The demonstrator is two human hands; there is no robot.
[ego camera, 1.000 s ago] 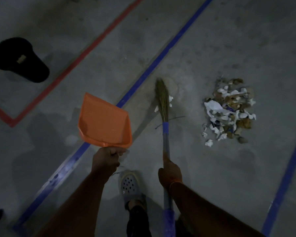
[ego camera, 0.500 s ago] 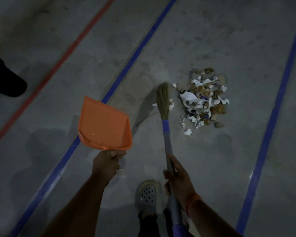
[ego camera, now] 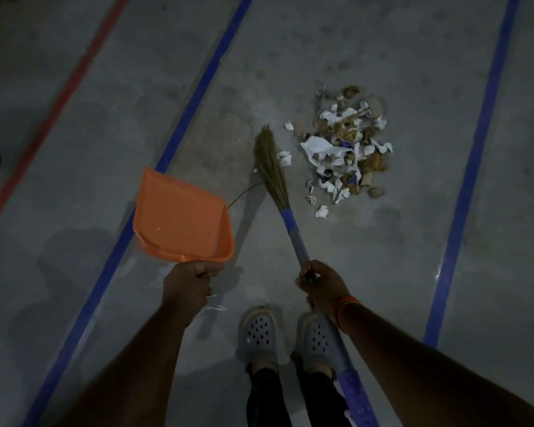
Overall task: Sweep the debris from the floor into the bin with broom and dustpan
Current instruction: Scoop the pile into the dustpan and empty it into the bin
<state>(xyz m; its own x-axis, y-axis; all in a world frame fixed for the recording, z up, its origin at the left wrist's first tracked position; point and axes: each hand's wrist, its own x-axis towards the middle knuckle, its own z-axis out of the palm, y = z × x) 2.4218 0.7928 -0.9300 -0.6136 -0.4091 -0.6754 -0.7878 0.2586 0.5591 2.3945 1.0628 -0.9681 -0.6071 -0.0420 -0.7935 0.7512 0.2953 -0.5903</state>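
Fingers of the left hand [ego camera: 188,286] curl round the short handle of the orange dustpan [ego camera: 181,218], thumb on top; the pan hangs clear of the concrete floor [ego camera: 383,272], mouth tipped toward eleven o'clock, probably carried ready rather than set down; fingers of the right hand [ego camera: 322,286] wrap the grey shaft of the grass broom [ego camera: 273,167], which slants from five o'clock up to eleven o'clock past the pale perforated clogs [ego camera: 259,331]; its bristle tip rests at or just above the floor, just beside the debris pile [ego camera: 344,149]; that heap of torn white paper and brown scraps lies at one o'clock from the feet, between two blue floor lines [ego camera: 472,180]; a few white bits sit loose at the pile's nine o'clock edge, next to the bristles, so gathering those strays looks like the step in hand; a dark shape at the far nine o'clock edge may be the bin, though too little shows to tell; nothing is in the pan yet.
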